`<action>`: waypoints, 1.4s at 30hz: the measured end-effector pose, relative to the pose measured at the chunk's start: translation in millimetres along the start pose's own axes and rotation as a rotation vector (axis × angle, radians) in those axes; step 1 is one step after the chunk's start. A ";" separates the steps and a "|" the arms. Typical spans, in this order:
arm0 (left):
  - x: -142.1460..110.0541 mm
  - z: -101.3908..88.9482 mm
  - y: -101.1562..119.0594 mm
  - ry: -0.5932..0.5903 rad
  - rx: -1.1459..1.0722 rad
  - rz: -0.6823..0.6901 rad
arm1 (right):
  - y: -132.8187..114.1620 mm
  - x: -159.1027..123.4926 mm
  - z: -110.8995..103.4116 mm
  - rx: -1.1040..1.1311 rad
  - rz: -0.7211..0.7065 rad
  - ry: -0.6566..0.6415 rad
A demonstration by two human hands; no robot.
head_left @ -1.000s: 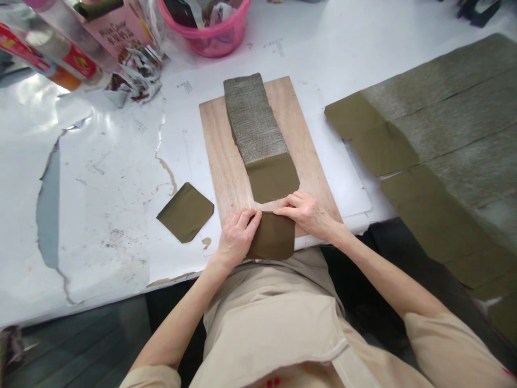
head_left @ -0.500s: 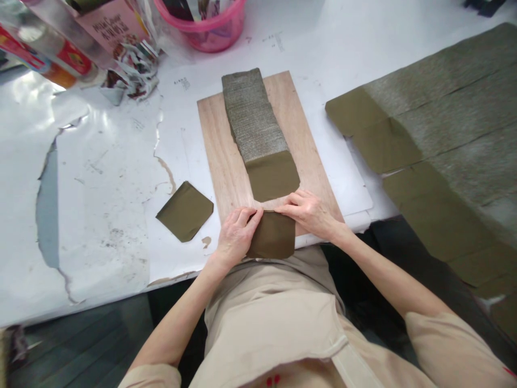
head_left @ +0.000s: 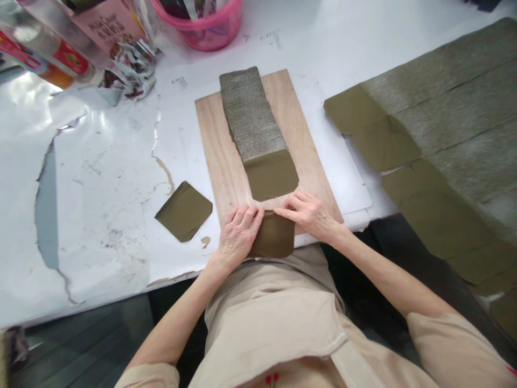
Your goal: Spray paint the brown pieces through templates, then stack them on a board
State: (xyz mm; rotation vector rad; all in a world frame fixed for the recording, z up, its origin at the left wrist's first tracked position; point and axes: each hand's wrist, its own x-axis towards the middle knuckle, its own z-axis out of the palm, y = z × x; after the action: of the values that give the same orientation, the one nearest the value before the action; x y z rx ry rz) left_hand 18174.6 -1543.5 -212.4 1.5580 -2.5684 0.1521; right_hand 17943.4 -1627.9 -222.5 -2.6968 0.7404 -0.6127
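An olive fabric piece (head_left: 275, 236) lies over the near edge of the wooden board (head_left: 218, 145), its lower part reaching toward my lap. My left hand (head_left: 241, 229) grips the top left corner, thumb and fingers pressed together along the edge. At the top right edge, my right hand (head_left: 307, 214) pinches the same piece with its fingertips. Just beyond them on the board lies a long overlapping stack of olive pieces (head_left: 272, 175), mostly showing a grey, rough-textured side. To the left, a single olive piece with a folded edge (head_left: 184, 212) rests on the table.
Many overlapping olive pieces (head_left: 436, 199) spread along the right side, past the table edge. A pink basket (head_left: 214, 32) with small items stands at the back. Bottles (head_left: 60, 51) and a pink package (head_left: 107, 24) fill the far left corner. The white table covering (head_left: 105, 215) is torn.
My left hand has shifted slightly over the fabric piece, its fingers closer together along the top edge. The right hand stays nearly in place. The whole view has moved very slightly.
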 end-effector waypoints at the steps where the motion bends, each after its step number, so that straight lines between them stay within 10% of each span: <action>1: 1.1 -1.0 0.4 -0.018 0.003 0.015 | 0.7 -0.1 0.8 -0.005 -0.004 0.009; 42: 18.6 -13.6 5.4 -0.232 0.032 0.137 | 11.1 -25.8 -5.9 0.019 0.056 0.024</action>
State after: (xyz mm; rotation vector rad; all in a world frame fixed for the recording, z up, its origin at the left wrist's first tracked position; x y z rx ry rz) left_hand 18162.1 -1555.2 -196.0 1.4894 -2.8652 0.0272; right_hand 17915.8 -1624.2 -229.8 -2.6458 0.8090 -0.6368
